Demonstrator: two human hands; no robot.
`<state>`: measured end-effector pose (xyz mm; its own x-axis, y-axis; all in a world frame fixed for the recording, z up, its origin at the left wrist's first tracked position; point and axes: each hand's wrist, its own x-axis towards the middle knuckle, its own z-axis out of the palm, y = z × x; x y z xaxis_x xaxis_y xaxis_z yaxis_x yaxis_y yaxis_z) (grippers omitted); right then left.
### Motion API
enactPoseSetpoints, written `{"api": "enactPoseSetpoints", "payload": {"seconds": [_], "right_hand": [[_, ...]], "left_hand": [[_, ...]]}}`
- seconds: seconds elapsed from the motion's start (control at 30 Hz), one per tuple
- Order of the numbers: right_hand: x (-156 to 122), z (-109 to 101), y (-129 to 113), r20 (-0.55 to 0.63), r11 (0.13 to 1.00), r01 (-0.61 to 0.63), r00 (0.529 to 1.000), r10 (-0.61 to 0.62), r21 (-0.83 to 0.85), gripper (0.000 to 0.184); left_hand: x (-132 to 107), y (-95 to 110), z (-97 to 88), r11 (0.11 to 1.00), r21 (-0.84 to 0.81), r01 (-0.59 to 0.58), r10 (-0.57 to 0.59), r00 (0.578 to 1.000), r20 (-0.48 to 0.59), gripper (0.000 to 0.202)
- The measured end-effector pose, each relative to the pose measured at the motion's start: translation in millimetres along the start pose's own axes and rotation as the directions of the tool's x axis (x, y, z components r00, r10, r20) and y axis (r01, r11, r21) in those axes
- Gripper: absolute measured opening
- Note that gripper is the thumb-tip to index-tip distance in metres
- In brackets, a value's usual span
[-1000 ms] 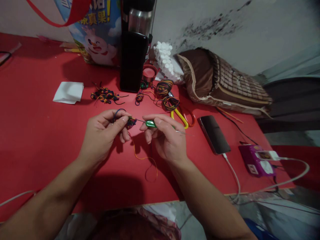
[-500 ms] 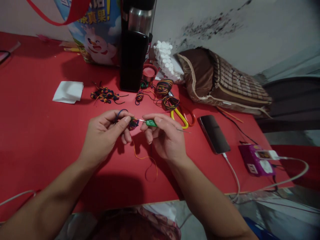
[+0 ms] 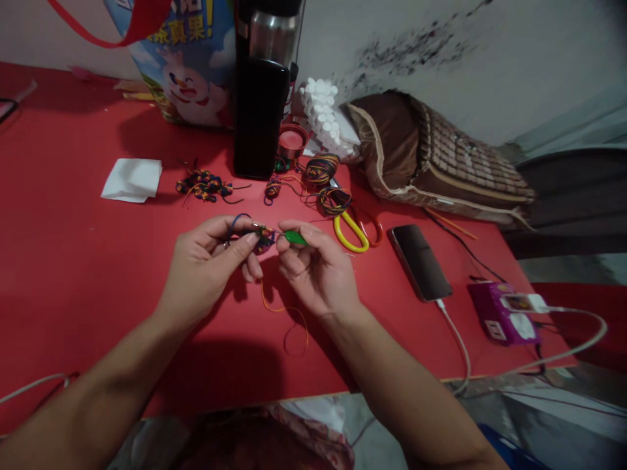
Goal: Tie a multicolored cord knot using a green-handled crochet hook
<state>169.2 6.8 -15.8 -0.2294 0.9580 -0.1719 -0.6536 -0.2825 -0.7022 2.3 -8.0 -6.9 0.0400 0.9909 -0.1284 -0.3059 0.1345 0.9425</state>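
My left hand (image 3: 206,261) pinches a small piece of multicoloured crochet work (image 3: 266,239) between thumb and fingers. Dark yarn loops over the left index finger, and an orange yarn tail (image 3: 281,308) hangs from the piece onto the table. In my right hand (image 3: 323,267), closed in a pinch, is a crochet hook (image 3: 294,237) with a green grip. Its thin metal shaft runs left into the crochet work, and the tip is partly hidden by yarn and fingers. Beyond the hands lies a knotted heap of similar multicoloured crochet (image 3: 204,186).
Yarn balls (image 3: 321,170) and yellow-handled scissors (image 3: 351,233) lie beyond my right hand. Further right are a phone (image 3: 420,262) on a white cable and a purple box (image 3: 502,313). A black phone (image 3: 261,117) stands upright at the back; a folded tissue (image 3: 132,179) lies left.
The hook has moved left and its shaft is now inside the crochet work. My right hand has turned slightly, its fingers shifting on the green grip. The left hand stays nearly in place.
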Motion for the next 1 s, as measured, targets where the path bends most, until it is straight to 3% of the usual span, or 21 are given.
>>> {"api": "enactPoseSetpoints", "payload": {"seconds": [0.2, 0.53, 1.0], "right_hand": [[-0.9, -1.6, -2.3, 0.011, 0.994, 0.078, 0.997, -0.077, -0.074, 0.018], [-4.1, -3.7, -7.2, 0.047, 0.971, 0.145, 0.989, -0.139, -0.191, 0.018], [-10.2, -1.2, -11.3, 0.076, 0.923, 0.234, 0.972, -0.222, -0.304, 0.018]], "left_hand": [[3.4, 9.8, 4.3, 0.992, -0.120, 0.028, -0.030, 0.999, -0.012, 0.012], [4.8, 10.5, -0.5, 0.968, -0.232, 0.097, -0.085, 0.995, 0.058, 0.012], [5.5, 11.2, -1.6, 0.963, -0.241, 0.121, -0.107, 0.992, 0.072, 0.009]]}}
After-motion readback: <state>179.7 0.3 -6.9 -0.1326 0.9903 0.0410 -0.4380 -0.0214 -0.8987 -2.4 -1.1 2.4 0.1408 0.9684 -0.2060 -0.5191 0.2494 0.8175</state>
